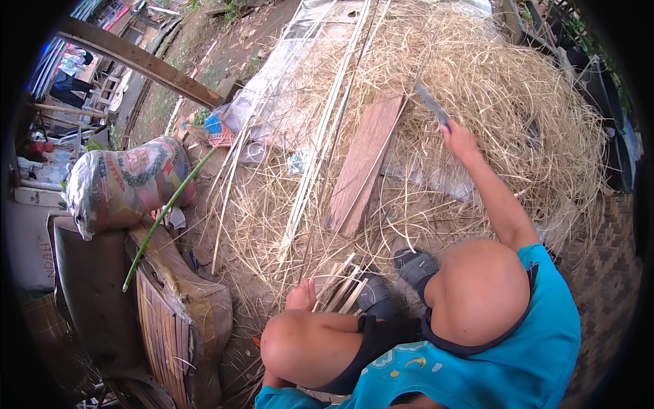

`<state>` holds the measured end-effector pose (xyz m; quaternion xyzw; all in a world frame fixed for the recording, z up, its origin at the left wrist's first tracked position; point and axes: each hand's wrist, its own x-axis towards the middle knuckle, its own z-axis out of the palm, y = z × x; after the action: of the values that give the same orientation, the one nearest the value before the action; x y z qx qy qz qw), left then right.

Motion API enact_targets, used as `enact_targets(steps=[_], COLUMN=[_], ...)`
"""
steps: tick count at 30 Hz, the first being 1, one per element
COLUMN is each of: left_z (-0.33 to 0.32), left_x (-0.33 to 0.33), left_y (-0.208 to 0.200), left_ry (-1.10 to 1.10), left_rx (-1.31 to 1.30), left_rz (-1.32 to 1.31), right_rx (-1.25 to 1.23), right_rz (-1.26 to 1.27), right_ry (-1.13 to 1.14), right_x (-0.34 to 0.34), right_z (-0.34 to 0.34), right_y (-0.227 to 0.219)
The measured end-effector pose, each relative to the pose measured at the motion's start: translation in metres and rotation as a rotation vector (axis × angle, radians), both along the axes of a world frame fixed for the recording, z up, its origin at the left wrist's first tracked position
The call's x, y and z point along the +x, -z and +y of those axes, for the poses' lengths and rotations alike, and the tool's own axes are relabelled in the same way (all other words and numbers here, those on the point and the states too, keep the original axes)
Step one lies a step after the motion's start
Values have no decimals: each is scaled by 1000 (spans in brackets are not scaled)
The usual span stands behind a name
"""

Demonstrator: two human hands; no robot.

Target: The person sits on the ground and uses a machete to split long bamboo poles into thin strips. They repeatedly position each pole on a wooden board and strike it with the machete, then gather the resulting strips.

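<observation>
Teal shirt cloth and bare knees fill the near edge, black shorts between. Just beyond the left knee, left hand (302, 295) lying at the near ends of a bundle of pale bamboo strips (343, 286), flat and thin, fanned on the ground; touching or just beside them, grip hidden, so cannot tell whether open or closed. Two dark grey sandals (415, 264) close by, right of the strips.

Further out, right hand (459, 138) raised at the end of an outstretched arm, fist closed around the handle of a long grey blade (432, 103), steel flat and narrow, tilted up and to the left over the heap. Underneath, a rough reddish-brown wooden plank (364, 160), straight-edged, slanting away across the litter. Alongside it, long split bamboo slats (320, 143), pale and stiff, running toward the far edge.

All around, a deep mound of dry straw-like shavings (504, 88), curly and tangled, tan in colour, with clear plastic sheeting (279, 95) showing through.

Left, a bulging woven sack (126, 184), printed, stuffed full and tied, contents unseen, resting on a worn seat (170, 300) with slatted side. Thin green stalk (167, 211) leaning across it. Bare dirt ground open beyond, crossed by a weathered timber beam (136, 60).
</observation>
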<state>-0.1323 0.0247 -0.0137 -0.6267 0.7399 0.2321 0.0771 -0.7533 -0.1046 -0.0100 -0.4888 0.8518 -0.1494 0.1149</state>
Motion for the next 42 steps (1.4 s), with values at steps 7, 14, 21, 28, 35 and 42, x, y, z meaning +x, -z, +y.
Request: enact_targets(steps=[7, 14, 21, 28, 35, 42], left_z=[-59, 3, 12, -29, 6, -62], left_x=[-42, 40, 67, -57, -34, -110], left_y=[2, 4, 29, 19, 26, 2], left_ry=[-276, -313, -251, -52, 37, -99], left_rx=[331, 412, 383, 19, -75, 91], left_rz=[514, 327, 565, 480, 118, 440], right_rx=[17, 31, 38, -1, 41, 88], right_rz=[-208, -336, -224, -241, -138, -225], right_ry=[-766, -394, -118, -481, -107, -737], right_x=[161, 127, 49, 131, 25, 177], right_z=[66, 37, 8, 55, 5, 81], right_y=[-5, 27, 0, 13, 2, -12])
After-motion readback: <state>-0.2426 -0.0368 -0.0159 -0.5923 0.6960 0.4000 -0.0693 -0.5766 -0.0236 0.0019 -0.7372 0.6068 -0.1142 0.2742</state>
